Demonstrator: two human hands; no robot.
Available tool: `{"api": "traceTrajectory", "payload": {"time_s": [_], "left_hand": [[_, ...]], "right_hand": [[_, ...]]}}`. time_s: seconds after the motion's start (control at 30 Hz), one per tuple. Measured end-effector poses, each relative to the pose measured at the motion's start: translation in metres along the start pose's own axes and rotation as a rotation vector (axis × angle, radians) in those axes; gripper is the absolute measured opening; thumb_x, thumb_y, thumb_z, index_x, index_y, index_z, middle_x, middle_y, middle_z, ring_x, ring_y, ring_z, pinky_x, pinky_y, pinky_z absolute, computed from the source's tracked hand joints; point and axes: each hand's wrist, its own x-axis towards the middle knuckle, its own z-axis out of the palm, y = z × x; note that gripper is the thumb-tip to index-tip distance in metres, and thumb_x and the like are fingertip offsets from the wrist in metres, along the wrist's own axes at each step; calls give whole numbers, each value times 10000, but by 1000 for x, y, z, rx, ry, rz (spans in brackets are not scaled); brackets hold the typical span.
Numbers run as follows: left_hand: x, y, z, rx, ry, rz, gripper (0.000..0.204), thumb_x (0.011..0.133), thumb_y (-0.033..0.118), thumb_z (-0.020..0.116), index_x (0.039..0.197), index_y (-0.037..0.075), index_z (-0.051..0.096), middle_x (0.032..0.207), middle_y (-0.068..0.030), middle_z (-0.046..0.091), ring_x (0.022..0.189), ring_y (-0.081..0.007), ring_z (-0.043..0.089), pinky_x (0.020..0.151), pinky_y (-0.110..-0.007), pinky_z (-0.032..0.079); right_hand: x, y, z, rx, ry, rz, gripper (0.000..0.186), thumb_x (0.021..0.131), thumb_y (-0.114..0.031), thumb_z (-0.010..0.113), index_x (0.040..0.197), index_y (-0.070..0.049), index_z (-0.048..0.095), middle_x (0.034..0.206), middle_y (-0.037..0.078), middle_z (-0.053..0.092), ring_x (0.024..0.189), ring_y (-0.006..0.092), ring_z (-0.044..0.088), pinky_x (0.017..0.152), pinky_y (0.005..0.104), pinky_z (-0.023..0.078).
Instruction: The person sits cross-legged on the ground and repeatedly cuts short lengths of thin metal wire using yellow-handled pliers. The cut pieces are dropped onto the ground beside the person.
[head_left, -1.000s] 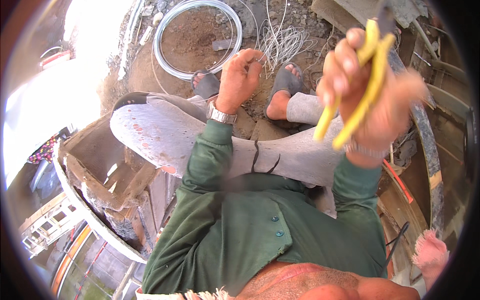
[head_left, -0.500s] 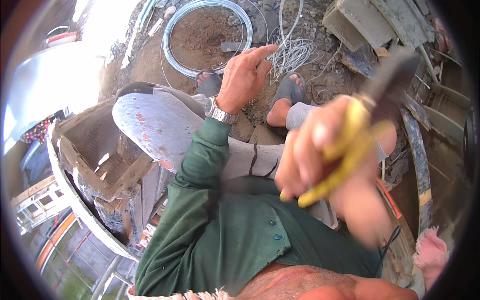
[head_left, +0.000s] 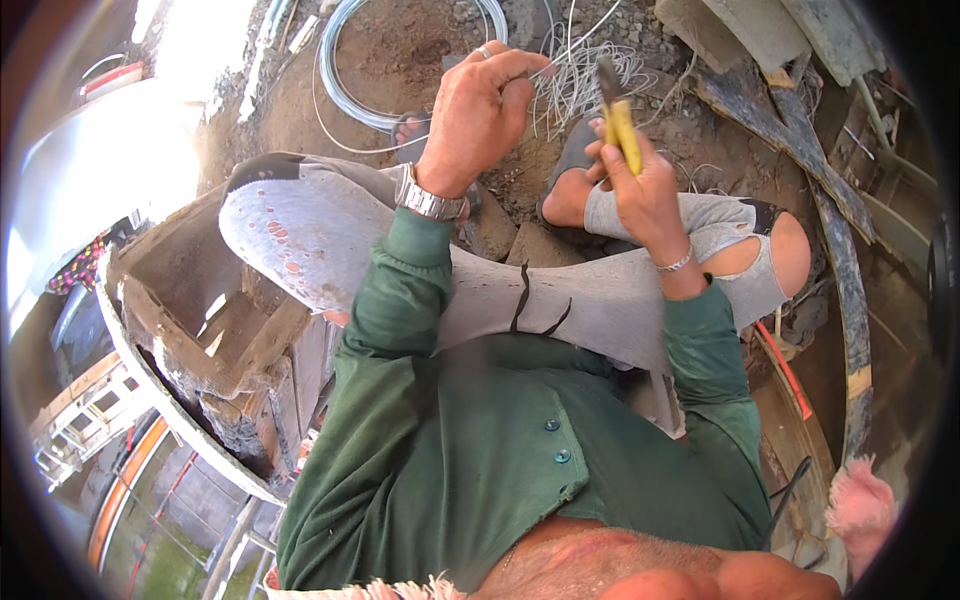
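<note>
My left hand (head_left: 477, 122), with a metal watch on the wrist, is closed, thumb against forefinger. A pale wire (head_left: 590, 36) runs from those fingertips toward the upper right, so it appears pinched there. My right hand (head_left: 645, 185) is wrapped round the yellow handles of a pair of pliers (head_left: 624, 135). Their dark jaws point up, to the right of the left fingertips and apart from them. Beyond both hands lies a tangled heap of wire (head_left: 590, 98). A round coil of wire (head_left: 332, 82) rests on the ground past the left hand.
A rough, hollow wooden box (head_left: 215, 375) stands by my left knee. Weathered planks (head_left: 845, 330) lie along the right, with grey slabs (head_left: 770, 35) at the upper right. A red bar (head_left: 783, 370) is near my right knee. My sandalled feet rest on dirt.
My right hand has swung away from close to the camera, carrying the pliers forward and down near the wire heap. The left hand has shifted slightly forward.
</note>
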Motion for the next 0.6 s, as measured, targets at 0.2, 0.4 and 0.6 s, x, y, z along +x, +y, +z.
{"api": "traceTrajectory", "payload": {"time_s": [0.2, 0.4, 0.6], "left_hand": [[-4, 1, 9, 40, -18, -9, 245, 859, 18, 629, 1033, 92, 784, 865, -103, 695, 770, -256, 667, 707, -364, 522], [-4, 0, 13, 49, -31, -31, 248, 836, 15, 617, 1028, 54, 768, 890, -167, 685, 829, -371, 668, 754, -464, 534], [-7, -1, 12, 36, -31, -53, 235, 828, 13, 624, 1014, 48, 762, 892, -185, 699, 846, -376, 683, 767, -454, 546]], "right_hand": [[5, 3, 3, -402, -7, -193, 365, 1033, -157, 612, 1375, -30, 608, 1175, 167, 743, 1009, 339, 731, 899, 401, 554], [10, 5, 5, -569, 107, -362, 374, 970, -131, 658, 1333, -55, 616, 1154, 167, 735, 1050, 354, 702, 903, 451, 506], [9, 3, 5, -724, 111, -349, 402, 958, -145, 674, 1354, -96, 618, 1152, 101, 737, 1086, 266, 684, 1007, 449, 407]]}}
